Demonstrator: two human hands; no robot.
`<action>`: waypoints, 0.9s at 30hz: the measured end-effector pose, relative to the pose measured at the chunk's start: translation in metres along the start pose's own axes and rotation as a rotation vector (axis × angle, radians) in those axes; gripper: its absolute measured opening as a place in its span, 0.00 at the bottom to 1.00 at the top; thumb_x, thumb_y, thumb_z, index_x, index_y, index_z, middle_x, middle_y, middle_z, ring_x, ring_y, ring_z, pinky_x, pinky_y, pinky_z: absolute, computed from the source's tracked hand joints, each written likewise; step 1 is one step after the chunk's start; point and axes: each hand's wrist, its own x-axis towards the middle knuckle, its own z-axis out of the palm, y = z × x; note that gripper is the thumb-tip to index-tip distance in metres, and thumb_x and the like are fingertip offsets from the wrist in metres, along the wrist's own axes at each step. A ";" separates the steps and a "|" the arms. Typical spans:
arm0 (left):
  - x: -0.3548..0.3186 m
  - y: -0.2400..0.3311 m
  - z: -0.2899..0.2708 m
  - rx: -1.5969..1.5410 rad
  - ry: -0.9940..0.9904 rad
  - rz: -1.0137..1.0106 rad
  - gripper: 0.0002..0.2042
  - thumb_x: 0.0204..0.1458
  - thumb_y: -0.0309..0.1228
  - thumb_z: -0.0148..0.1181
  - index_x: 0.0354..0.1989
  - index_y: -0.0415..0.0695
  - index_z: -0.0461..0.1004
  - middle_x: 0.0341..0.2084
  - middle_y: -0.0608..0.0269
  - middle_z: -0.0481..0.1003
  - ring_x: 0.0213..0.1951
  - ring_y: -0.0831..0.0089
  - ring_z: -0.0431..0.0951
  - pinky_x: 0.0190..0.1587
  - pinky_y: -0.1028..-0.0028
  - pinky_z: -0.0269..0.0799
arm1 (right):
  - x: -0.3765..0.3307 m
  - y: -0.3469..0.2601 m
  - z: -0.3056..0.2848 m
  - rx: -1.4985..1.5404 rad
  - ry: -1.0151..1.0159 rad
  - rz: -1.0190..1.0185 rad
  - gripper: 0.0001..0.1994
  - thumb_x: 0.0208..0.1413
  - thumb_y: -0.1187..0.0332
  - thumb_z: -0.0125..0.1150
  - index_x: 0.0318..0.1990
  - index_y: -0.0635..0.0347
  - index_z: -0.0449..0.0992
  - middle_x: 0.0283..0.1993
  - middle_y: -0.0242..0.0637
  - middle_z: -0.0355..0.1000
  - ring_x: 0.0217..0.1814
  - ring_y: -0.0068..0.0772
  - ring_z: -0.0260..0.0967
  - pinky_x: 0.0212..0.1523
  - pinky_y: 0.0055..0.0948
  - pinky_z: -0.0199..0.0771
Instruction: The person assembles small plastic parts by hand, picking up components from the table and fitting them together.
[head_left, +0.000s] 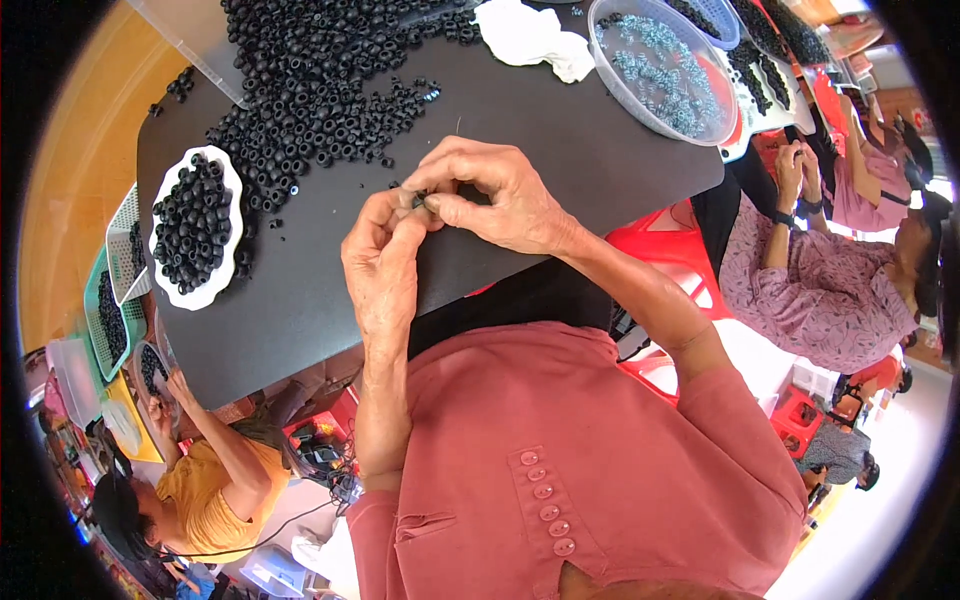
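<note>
Together, our left hand (pixel 380 262) and right hand (pixel 502 196) meet fingertip to fingertip above the dark counter (pixel 580 150). The left one's thumb and fingers are pinched around a small dark piece (pixel 419 201), mostly hidden by the fingertips; the right one's thumb and forefinger pinch at it from the other side. Gripping it from both sides probably steadies something so tiny, and we seem to hold it close to the body to see it well. Just beyond the fingers spreads a heap of black ring-shaped pieces (pixel 300 120), loose, likely so that single ones pick up easily. To our left, a white scalloped plate (pixel 233 240) carries more black pieces (pixel 195 225), its raised rim presumably stopping them from rolling off. Over to the right, a clear round tub (pixel 612 82) holds bluish coils (pixel 660 65) apart, perhaps because they would scatter. A crumpled white cloth (pixel 532 38) lies between heap and tub.
</note>
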 end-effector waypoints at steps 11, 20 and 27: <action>0.003 0.007 0.002 -0.083 -0.001 -0.071 0.06 0.55 0.22 0.51 0.37 0.35 0.74 0.32 0.60 0.77 0.36 0.79 0.75 0.45 0.79 0.68 | -0.002 -0.004 0.006 -0.161 -0.014 -0.116 0.19 0.40 0.83 0.63 0.44 0.62 0.76 0.41 0.33 0.69 0.33 0.20 0.67 0.35 0.21 0.71; 0.002 0.007 0.002 -0.105 -0.007 -0.090 0.06 0.54 0.21 0.50 0.36 0.35 0.74 0.32 0.60 0.77 0.36 0.79 0.74 0.45 0.80 0.68 | -0.001 -0.002 0.007 -0.228 0.022 -0.163 0.17 0.40 0.84 0.62 0.41 0.63 0.76 0.38 0.33 0.70 0.34 0.22 0.66 0.32 0.21 0.71; 0.004 0.011 0.000 -0.185 -0.052 -0.118 0.08 0.55 0.22 0.49 0.38 0.33 0.74 0.33 0.58 0.77 0.37 0.77 0.75 0.45 0.79 0.68 | 0.000 -0.005 0.012 -0.295 0.065 -0.210 0.14 0.39 0.83 0.63 0.37 0.62 0.76 0.37 0.33 0.70 0.35 0.24 0.67 0.30 0.22 0.69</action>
